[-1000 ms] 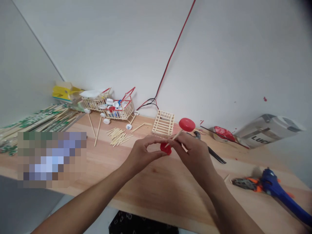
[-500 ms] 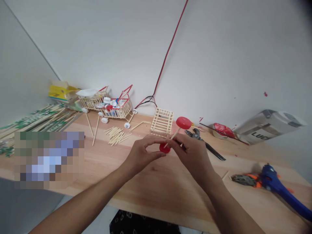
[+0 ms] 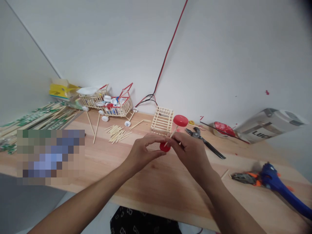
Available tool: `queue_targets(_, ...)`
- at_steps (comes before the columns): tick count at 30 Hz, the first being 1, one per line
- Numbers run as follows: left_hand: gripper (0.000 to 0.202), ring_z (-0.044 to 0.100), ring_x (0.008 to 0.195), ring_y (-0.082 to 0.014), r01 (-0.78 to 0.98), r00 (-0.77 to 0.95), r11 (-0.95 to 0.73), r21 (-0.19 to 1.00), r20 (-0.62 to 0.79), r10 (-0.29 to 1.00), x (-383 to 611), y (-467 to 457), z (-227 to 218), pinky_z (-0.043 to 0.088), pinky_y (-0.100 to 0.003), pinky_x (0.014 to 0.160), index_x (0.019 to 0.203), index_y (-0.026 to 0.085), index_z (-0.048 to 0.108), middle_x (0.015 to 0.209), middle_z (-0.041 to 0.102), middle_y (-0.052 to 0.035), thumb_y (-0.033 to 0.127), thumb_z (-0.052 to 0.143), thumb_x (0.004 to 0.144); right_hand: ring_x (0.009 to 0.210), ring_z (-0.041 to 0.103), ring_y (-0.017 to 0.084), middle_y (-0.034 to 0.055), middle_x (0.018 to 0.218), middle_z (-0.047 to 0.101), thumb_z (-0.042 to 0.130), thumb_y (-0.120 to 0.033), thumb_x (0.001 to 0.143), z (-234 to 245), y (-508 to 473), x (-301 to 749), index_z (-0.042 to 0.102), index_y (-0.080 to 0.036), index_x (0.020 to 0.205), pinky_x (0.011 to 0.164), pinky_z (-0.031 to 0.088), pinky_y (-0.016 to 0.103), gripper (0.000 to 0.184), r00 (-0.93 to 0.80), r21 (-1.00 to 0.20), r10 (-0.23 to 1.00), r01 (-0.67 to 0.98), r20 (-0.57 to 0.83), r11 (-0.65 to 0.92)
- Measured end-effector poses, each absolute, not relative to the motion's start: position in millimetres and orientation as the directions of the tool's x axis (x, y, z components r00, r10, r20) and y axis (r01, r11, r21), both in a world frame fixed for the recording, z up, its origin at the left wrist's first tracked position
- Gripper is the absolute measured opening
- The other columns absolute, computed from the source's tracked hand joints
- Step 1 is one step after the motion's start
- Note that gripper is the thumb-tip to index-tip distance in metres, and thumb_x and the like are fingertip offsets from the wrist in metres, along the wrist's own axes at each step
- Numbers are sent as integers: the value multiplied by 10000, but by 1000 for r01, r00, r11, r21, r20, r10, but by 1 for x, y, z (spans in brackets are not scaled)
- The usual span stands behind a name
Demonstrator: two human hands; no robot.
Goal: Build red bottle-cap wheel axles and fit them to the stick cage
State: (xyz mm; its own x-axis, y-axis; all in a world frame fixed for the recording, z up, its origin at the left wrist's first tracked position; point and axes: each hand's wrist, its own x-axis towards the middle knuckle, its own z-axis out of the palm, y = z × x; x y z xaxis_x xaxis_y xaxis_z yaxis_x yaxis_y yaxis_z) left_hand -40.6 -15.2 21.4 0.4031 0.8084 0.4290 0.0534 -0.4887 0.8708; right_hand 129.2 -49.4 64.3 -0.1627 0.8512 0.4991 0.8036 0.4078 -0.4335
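Note:
Above the middle of the wooden table point(image 3: 156, 182), my left hand point(image 3: 142, 152) pinches a small red bottle cap point(image 3: 165, 148) between thumb and fingers. My right hand point(image 3: 191, 152) grips a thin wooden stick point(image 3: 172, 135) whose near end meets that cap. A second red cap point(image 3: 180, 120) sits on the stick's far end, raised toward the wall. Both hands are closed and nearly touch each other.
A small stick crate point(image 3: 162, 120) stands behind the hands. At the back left are stick carts point(image 3: 114, 105) with caps, loose cut sticks point(image 3: 117, 133) and bundled chopsticks point(image 3: 36, 118). Black pliers point(image 3: 203, 141) lie right of the crate; a blue glue gun point(image 3: 280, 188) and orange tool point(image 3: 245, 178) lie at the right.
The hands and the capped stick have hardly moved; the far red cap sits slightly lower and further left in view as the camera shifted.

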Motion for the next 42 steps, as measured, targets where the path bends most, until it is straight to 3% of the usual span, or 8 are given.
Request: queue_targets(42,320,627,1052,-201,28,393,-446,894,401,828,-41,-15,21,496,-391,959,1003,233,716,1089,704,-54,159,763,695,494,402,80,-51,538,488,541,-246,885,60,-48,129,481,-193,602,496,296,211,294,-152,-451,848,791,508,413)
